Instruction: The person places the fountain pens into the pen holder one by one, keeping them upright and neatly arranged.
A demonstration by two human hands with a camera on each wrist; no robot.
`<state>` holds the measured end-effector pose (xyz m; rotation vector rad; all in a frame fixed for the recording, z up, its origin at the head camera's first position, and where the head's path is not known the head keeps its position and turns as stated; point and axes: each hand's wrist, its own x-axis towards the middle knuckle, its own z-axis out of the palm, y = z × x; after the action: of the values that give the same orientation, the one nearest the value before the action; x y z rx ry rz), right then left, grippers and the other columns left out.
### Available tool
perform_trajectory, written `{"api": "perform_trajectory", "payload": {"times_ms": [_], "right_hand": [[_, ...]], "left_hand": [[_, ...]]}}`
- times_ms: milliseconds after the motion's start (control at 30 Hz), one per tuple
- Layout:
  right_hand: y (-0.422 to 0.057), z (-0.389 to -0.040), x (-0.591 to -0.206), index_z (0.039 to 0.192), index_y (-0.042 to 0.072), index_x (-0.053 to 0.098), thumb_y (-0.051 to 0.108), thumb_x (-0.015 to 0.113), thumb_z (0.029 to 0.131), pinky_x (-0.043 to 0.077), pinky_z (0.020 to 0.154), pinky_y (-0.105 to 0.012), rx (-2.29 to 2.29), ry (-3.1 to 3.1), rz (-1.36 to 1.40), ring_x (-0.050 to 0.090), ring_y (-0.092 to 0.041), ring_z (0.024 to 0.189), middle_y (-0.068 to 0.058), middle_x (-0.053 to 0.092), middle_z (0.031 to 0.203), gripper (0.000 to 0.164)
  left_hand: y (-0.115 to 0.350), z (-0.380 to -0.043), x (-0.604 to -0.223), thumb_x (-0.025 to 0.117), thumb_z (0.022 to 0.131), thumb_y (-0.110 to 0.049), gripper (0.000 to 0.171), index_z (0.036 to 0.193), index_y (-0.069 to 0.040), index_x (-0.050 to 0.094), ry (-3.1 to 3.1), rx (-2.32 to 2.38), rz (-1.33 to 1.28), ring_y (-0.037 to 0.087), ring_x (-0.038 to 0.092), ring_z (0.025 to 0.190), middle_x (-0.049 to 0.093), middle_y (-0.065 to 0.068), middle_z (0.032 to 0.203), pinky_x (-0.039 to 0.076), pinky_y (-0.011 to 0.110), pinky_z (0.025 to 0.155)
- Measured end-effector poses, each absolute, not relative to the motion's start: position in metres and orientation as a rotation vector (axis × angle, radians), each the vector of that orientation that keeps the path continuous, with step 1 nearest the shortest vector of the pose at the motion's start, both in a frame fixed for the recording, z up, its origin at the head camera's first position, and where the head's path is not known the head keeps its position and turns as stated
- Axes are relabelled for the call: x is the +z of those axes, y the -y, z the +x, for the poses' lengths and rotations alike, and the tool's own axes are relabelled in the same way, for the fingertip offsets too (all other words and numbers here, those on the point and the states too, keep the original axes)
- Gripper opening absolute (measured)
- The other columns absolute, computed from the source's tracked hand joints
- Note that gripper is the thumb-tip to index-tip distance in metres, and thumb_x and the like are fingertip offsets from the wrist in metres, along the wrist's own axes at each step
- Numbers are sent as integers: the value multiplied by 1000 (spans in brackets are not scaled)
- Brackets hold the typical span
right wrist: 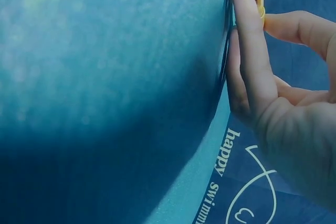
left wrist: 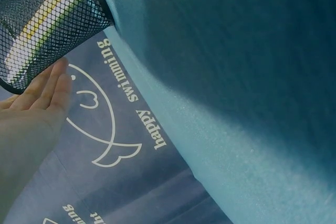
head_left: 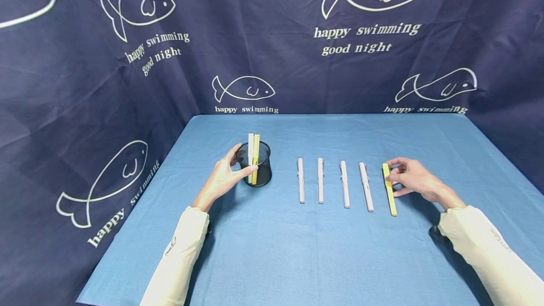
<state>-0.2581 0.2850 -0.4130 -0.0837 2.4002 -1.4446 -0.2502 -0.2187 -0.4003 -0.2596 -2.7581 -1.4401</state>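
Left hand (head_left: 225, 174) grips cup (head_left: 265, 172); right hand (head_left: 411, 178) pinches yellow pen (head_left: 391, 198). Best: keep cup steady, pinch firm, lift straight up, clear of the white pen (head_left: 366, 188) beside it.

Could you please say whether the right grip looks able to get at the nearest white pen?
Likely yes: nothing covers the white pen, though the right grip pinches the yellow pen lying between and may need to let go.
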Motion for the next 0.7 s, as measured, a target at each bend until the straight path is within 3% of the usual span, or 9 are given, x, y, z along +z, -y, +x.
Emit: {"api": "perform_trajectory", "payload": {"times_ms": [267, 700], "right_hand": [[-286, -256, -413, 147, -20, 29, -6, 54, 99, 61, 73, -43, -1529, -2427, -169, 66, -12, 87, -18, 54, 102, 55], [-281, -257, -411, 152, -15, 27, -6, 60, 100, 61, 72, -42, -1605, -2480, -214, 65, -11, 83, -24, 50, 111, 63]], "left_hand": [[218, -250, -400, 78, 88, -54, 96, 163, -16, 32, 2763, -1418, -257, 34, 54, 133, 55, 14, 148, 42, 56, 106], [218, -250, -401, 78, 88, -54, 96, 163, -15, 32, 2768, -1421, -253, 35, 53, 134, 56, 14, 147, 42, 56, 107]]}}
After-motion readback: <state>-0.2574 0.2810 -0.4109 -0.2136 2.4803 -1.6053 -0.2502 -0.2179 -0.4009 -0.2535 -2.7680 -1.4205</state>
